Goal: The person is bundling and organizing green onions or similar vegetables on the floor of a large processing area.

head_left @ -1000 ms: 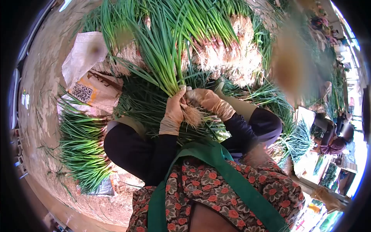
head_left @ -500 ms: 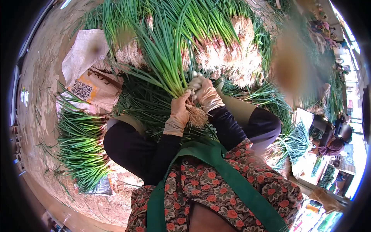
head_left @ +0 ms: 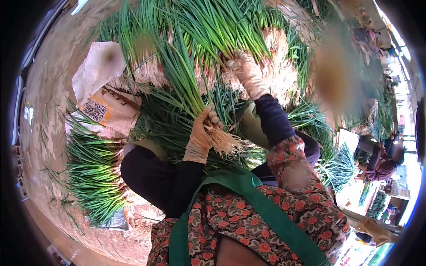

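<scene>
My left hand (head_left: 202, 133) is closed round a light, floppy bunch of scallions (head_left: 186, 84), best gripped just above the roots; my right hand (head_left: 246, 73) grasps stalks in the pile (head_left: 222, 31)

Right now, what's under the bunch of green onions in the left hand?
Under the bunch held by the left hand lies a dark layer of loose green onions over the person's lap. Whatever lies beneath that layer is covered.

Open-air market: heaped scallion bundles (head_left: 230, 31)
</scene>
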